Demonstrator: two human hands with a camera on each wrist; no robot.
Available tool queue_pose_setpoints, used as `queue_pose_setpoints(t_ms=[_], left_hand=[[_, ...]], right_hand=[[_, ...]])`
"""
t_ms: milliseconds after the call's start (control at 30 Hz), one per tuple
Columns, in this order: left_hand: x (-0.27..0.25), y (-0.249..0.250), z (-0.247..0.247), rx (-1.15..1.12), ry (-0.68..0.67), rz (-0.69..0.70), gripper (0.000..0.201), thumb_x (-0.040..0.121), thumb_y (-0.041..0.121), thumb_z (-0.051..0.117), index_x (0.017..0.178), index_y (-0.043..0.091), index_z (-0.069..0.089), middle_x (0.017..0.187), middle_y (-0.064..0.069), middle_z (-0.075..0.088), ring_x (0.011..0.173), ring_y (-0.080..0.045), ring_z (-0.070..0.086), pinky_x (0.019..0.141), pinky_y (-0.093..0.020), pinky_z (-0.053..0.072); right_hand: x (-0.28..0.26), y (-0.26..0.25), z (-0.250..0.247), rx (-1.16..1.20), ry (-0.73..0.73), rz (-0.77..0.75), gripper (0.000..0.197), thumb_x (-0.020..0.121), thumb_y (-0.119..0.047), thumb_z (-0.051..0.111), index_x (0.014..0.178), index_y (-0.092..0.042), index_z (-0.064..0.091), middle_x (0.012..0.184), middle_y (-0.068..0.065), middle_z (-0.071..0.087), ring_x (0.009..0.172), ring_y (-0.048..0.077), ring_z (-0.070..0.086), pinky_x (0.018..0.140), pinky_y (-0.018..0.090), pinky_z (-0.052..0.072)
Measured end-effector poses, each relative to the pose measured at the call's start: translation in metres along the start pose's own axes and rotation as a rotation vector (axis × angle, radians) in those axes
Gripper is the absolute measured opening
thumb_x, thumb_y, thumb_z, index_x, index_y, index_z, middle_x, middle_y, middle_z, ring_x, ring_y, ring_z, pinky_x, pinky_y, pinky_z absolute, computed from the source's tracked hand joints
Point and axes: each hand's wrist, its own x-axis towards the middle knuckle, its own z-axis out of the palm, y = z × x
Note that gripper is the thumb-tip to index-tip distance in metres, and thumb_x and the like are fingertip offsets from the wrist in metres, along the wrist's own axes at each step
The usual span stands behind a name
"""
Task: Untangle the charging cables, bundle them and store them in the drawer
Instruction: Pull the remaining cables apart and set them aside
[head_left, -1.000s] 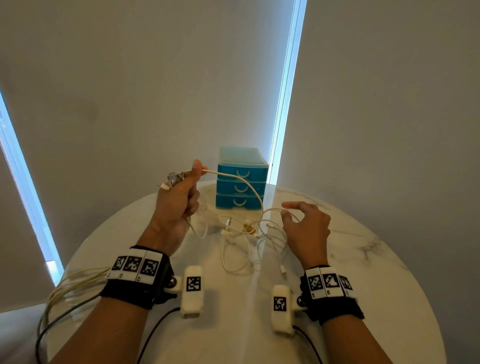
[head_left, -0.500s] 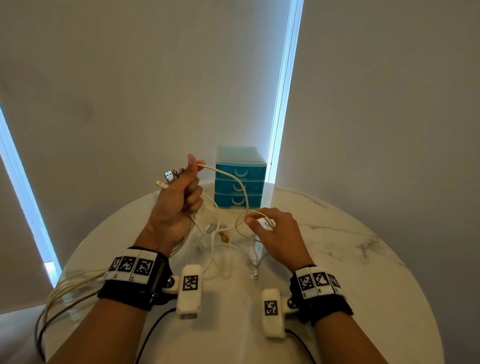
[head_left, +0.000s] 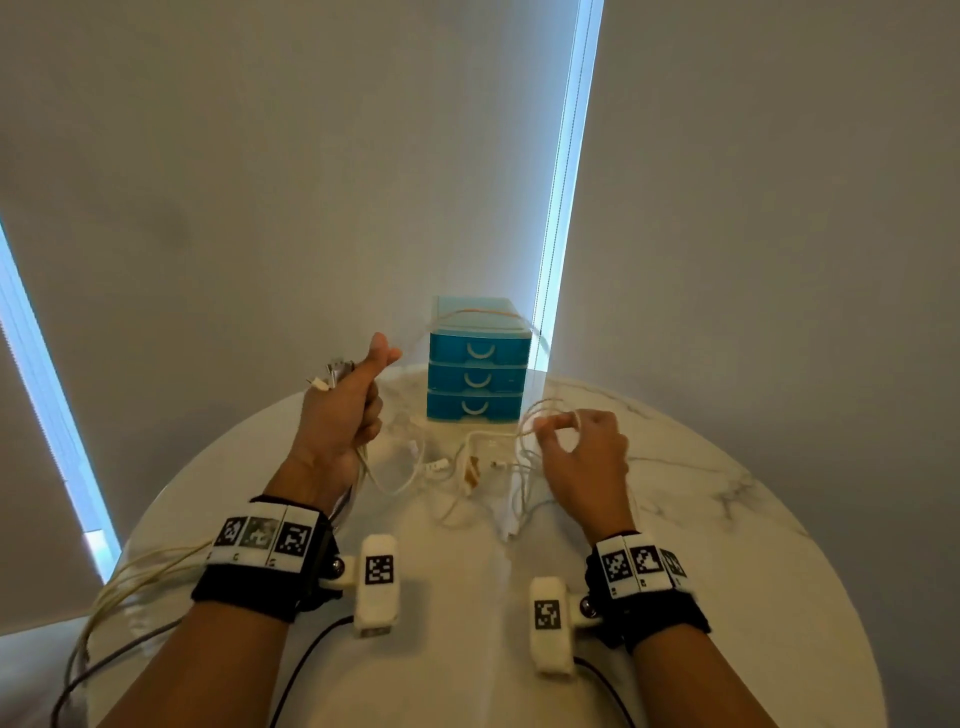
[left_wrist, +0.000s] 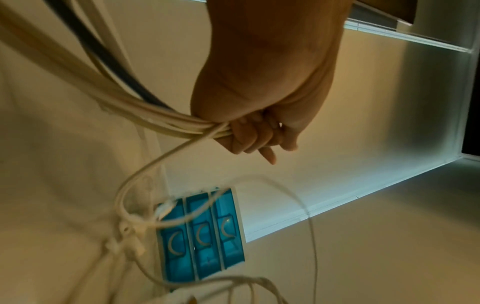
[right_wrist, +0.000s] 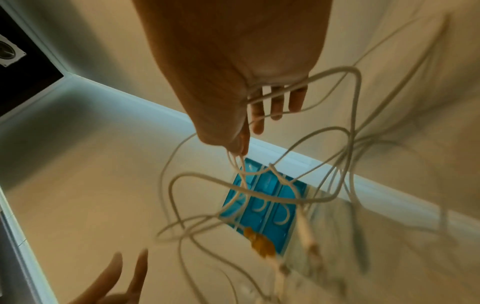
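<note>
My left hand (head_left: 343, 410) fists a cable bundle (left_wrist: 166, 121); my right hand (head_left: 582, 457) pinches 1 cable loop (head_left: 540, 415) before the drawer unit (head_left: 475, 358) at the tabletop's (head_left: 727, 545) far edge.

Your way to the drawer unit (head_left: 475, 382) is blocked by tangled cables (head_left: 467, 467); the worktop (head_left: 727, 545) lies bare on your right.

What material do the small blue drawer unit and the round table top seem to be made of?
Drawer unit: probably plastic, translucent blue fronts with moulded curved handles and a pale frame.
Table top: looks like polished marble or a marble-look surface, white with grey veins and a glossy reflection; which one cannot be told.
</note>
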Motion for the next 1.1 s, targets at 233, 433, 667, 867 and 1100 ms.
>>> queue_pose_setpoints(t_ms=[233,433,667,867,1100], left_hand=[[-0.005,0.003,0.001,0.392,-0.022,0.082,0.032,0.091,0.049,0.081,0.081,0.02,0.073,0.052,0.005,0.042,0.045,-0.011,0.031,0.044,-0.023,0.027],[-0.028,0.0,0.029,0.51,-0.274,0.1,0.014,0.095,0.028,0.08,0.102,0.016,0.082,0.051,0.022,0.063,0.045,0.008,0.055,0.047,-0.003,0.038],[-0.029,-0.009,0.037,0.65,-0.473,0.033,0.029,0.084,0.031,0.091,0.112,0.03,0.084,0.112,0.017,0.081,0.104,-0.004,0.076,0.094,-0.027,0.062],[-0.03,-0.013,0.038,0.663,-0.403,0.095,0.011,0.087,0.029,0.089,0.096,0.025,0.085,0.099,0.015,0.082,0.096,-0.006,0.076,0.087,-0.028,0.057],[-0.021,-0.004,0.031,0.322,-0.128,0.185,0.011,0.089,0.021,0.086,0.099,0.016,0.085,0.063,0.015,0.071,0.052,0.003,0.06,0.052,-0.009,0.041]], right_hand=[[0.004,0.004,-0.007,0.053,0.162,0.025,0.029,0.105,-0.044,0.062,0.111,-0.016,0.07,0.14,0.01,0.048,0.134,0.032,0.038,0.109,0.046,0.036],[-0.003,-0.008,0.0,0.193,0.075,-0.118,0.013,0.102,-0.044,0.068,0.1,-0.031,0.066,0.128,-0.008,0.044,0.123,0.015,0.037,0.114,0.049,0.039],[-0.015,-0.027,0.002,0.503,-0.045,-0.19,0.024,0.088,-0.06,0.076,0.101,-0.04,0.079,0.141,-0.021,0.053,0.136,0.008,0.048,0.107,0.032,0.045],[-0.016,-0.026,0.003,0.472,-0.107,-0.163,0.023,0.101,-0.053,0.066,0.109,-0.036,0.08,0.116,-0.017,0.071,0.108,-0.001,0.066,0.098,0.032,0.057],[-0.006,-0.003,-0.004,0.213,-0.088,-0.01,0.026,0.104,-0.043,0.064,0.09,-0.035,0.084,0.061,-0.009,0.065,0.059,0.005,0.057,0.064,0.03,0.043]])
